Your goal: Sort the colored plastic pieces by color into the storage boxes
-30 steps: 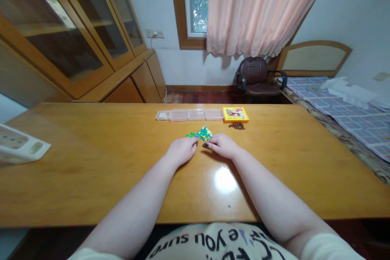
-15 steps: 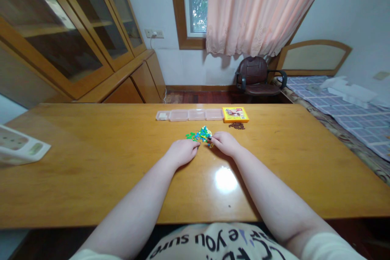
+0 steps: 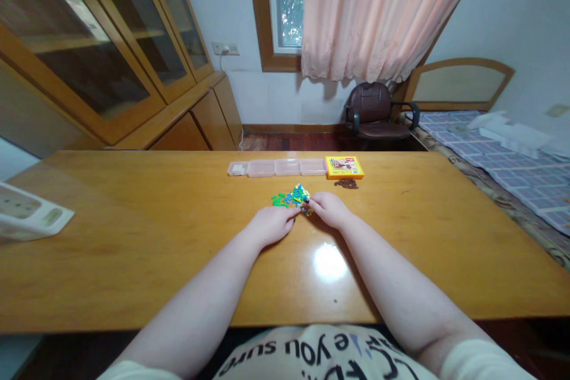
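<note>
A small pile of blue, green, white and yellow toy bricks (image 3: 298, 195) lies on the wooden table, with loose green bricks (image 3: 279, 200) at its left side. My left hand (image 3: 272, 227) is just in front of the pile. Its index finger stretches right towards several small pieces (image 3: 308, 212) near my right fingertips; the thumb is apart below. My right hand (image 3: 328, 209) rests at the pile's right edge with thumb and fingers pinched together. Whatever lies between those fingertips is too small to make out.
Behind the pile stands a row of clear plastic compartments (image 3: 287, 167), with a yellow box (image 3: 344, 167) at its right end. Brown pieces (image 3: 346, 183) lie in front of that box. A white power strip (image 3: 33, 212) is at the table's left edge.
My left hand has drawn slightly back from the green bricks, and its index finger now reaches right towards my right fingertips. My right hand has hardly moved.
</note>
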Tool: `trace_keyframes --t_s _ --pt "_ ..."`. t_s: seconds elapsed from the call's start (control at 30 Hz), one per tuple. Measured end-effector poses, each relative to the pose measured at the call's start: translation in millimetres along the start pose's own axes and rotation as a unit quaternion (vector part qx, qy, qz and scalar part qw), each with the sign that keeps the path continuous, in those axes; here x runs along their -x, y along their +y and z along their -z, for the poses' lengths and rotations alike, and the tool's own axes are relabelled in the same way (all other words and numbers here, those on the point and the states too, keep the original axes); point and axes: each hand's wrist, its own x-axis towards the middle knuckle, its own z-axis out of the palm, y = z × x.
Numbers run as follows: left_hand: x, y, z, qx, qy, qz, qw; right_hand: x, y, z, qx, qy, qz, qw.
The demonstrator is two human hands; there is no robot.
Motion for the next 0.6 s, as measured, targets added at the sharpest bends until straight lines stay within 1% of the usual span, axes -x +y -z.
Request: trace_keyframes --t_s 0.07,0.17,0.27,0.47,0.6 --pt "-1.0 1.1 -0.7 -0.001 0.001 0.001 1.0 -0.2 -0.5 1.0 0.014 0.009 -0.013 1.0" --pt "-0.9 0.8 1.0 0.003 0.006 0.009 1.0 -0.5 -1.9 0.8 0.004 0.005 0.008 1.0" --pt "0.1 -3.0 4.0 0.003 0.013 0.043 0.999 -0.8 -4.0 -1.3 -0.014 -0.004 0.032 0.999" --pt "-1.0 -10.5 5.7 -0.021 0.04 0.108 0.993 -0.6 -6.9 0.5 0.012 -0.013 0.029 0.999" --pt "-1.7 -8.9 3.7 -0.007 0.052 0.104 0.993 -0.4 -8.2 2.1 0.013 0.004 0.046 0.999"
